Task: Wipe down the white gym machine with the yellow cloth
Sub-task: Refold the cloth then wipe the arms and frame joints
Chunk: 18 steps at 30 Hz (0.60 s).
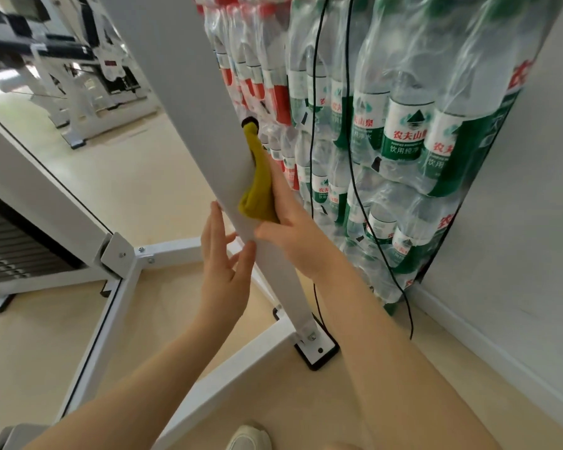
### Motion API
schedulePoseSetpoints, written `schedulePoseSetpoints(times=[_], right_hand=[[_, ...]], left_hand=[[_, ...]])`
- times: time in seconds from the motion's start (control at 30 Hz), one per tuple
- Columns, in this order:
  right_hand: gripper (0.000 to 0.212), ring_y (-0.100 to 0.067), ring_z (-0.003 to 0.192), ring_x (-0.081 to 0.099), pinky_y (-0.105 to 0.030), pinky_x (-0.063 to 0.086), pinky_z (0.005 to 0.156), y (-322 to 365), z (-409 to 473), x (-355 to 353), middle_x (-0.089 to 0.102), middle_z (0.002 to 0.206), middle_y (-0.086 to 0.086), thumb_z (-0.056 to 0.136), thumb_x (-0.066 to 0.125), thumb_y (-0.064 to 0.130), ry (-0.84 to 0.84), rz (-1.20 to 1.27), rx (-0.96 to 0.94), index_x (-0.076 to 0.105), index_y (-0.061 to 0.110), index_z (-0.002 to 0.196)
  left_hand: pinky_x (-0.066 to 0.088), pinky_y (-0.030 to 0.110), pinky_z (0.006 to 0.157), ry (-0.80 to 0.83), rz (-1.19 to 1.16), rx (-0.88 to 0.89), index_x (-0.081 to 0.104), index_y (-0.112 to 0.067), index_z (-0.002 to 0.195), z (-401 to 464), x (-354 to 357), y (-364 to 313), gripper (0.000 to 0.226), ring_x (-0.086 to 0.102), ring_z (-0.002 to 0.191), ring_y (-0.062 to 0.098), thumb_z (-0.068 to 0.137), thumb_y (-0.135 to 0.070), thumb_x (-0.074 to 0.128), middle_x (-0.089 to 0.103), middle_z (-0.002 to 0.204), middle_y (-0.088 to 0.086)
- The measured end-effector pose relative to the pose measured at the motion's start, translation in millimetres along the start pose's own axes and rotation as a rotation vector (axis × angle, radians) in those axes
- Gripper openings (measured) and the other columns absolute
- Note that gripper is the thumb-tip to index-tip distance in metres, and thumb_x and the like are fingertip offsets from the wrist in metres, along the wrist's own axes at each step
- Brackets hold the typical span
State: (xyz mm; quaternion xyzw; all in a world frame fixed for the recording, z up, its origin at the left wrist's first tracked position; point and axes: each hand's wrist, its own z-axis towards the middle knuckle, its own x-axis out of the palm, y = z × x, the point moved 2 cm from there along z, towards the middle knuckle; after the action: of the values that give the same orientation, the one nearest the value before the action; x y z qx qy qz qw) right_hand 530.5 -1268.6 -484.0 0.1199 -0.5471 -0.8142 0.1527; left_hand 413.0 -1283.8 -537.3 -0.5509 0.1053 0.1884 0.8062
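The fingers of the right hand lie straight and together, flat against one crumpled yellow cloth, pressing it to the right-hand face of a slanted white metal post of the white gym machine. The cloth's upper end trails upward to a small black round knob on the post's edge. The right thumb reaches across the post's front face.

The left hand holds nothing; its fingers are straight and slightly spread, the tips touching the post's left edge just below the cloth.

The post runs down to one black foot plate on the beige floor, where two white base beams of the frame spread out. A stack of dark weight plates sits inside the frame at left.

Just behind the post, shrink-wrapped packs of plastic water bottles are stacked against the white wall; the nearer ones carry green labels, the farther ones red. Two thin black cables hang down in front of them. More white gym machines stand blurred at upper left. One pale shoe shows at the bottom edge.
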Motion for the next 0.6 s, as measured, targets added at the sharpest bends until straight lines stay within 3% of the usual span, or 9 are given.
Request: schedulePoseSetpoints(times=[0.1, 0.17, 0.23, 0.3, 0.37, 0.47, 0.6], right_hand=[[0.073, 0.009, 0.123, 0.037, -0.015, 0.039, 0.099, -29.1, -14.8, 2.4, 0.035, 0.136, 0.019, 0.073, 0.053, 0.016, -0.027, 0.058, 0.105, 0.02, 0.04, 0.134], [0.072, 0.001, 0.122, 0.042, -0.02, 0.042, 0.097, -64.9, -34.1, 0.9, 0.04, 0.133, 0.017, 0.07, 0.053, 0.016, -0.062, 0.1, 0.244, 0.025, 0.042, 0.13], [0.078, -0.01, 0.122, 0.043, -0.028, 0.043, 0.095, -103.3, -55.4, -1.3, 0.043, 0.133, 0.012, 0.075, 0.046, -0.004, -0.104, 0.099, 0.405, 0.025, 0.046, 0.131], [0.085, -0.008, 0.105, 0.048, -0.021, 0.045, 0.081, -132.0, -73.5, -0.1, 0.047, 0.12, 0.014, 0.077, 0.037, -0.017, -0.129, 0.089, 0.533, 0.025, 0.047, 0.132], [0.078, -0.001, 0.095, 0.047, -0.011, 0.043, 0.071, -150.8, -84.4, 2.5, 0.047, 0.109, 0.017, 0.082, 0.04, -0.015, -0.176, 0.069, 0.616, 0.026, 0.037, 0.138], [0.074, -0.009, 0.108, 0.048, -0.013, 0.041, 0.074, -161.4, -86.5, 7.3, 0.049, 0.117, 0.011, 0.084, 0.043, -0.012, -0.241, 0.037, 0.643, 0.028, 0.031, 0.142], [0.066, -0.007, 0.105, 0.052, -0.013, 0.046, 0.077, -129.4, -69.9, 9.2, 0.055, 0.112, 0.013, 0.083, 0.042, -0.012, -0.274, 0.028, 0.51, 0.04, 0.042, 0.122]], left_hand=[[0.035, -0.001, 0.082, 0.003, 0.037, 0.005, 0.004, -0.023, 0.148, 0.1, 0.0, 1.1, 0.068, 0.035, 0.11, -0.024, 0.095, -0.013, 0.046, 0.018, 0.142, -0.02], [0.034, -0.002, 0.081, -0.003, 0.045, 0.005, 0.004, -0.02, 0.149, -0.4, 1.1, 0.7, 0.068, 0.033, 0.109, -0.027, 0.096, -0.01, 0.045, 0.017, 0.143, -0.017], [0.033, -0.003, 0.08, -0.016, 0.056, 0.015, 0.003, -0.019, 0.148, -1.8, 2.9, -0.1, 0.066, 0.032, 0.108, -0.029, 0.096, -0.009, 0.043, 0.016, 0.143, -0.016], [0.033, -0.004, 0.079, -0.018, 0.058, 0.016, 0.003, -0.02, 0.148, -2.3, 4.3, 0.6, 0.065, 0.031, 0.106, -0.03, 0.097, -0.009, 0.042, 0.017, 0.141, -0.017], [0.033, -0.004, 0.078, -0.023, 0.062, 0.011, 0.003, -0.022, 0.148, -3.0, 3.7, 2.3, 0.065, 0.032, 0.105, -0.032, 0.097, -0.011, 0.042, 0.019, 0.139, -0.02], [0.034, -0.004, 0.079, -0.014, 0.057, 0.01, 0.004, -0.024, 0.148, -3.5, 1.6, 3.0, 0.065, 0.031, 0.104, -0.033, 0.097, -0.011, 0.043, 0.02, 0.129, -0.034], [0.035, -0.003, 0.078, -0.004, 0.023, -0.049, 0.008, -0.026, 0.148, -4.7, -0.6, 1.5, 0.066, 0.035, 0.104, -0.032, 0.096, -0.01, 0.045, 0.02, 0.123, -0.043]])
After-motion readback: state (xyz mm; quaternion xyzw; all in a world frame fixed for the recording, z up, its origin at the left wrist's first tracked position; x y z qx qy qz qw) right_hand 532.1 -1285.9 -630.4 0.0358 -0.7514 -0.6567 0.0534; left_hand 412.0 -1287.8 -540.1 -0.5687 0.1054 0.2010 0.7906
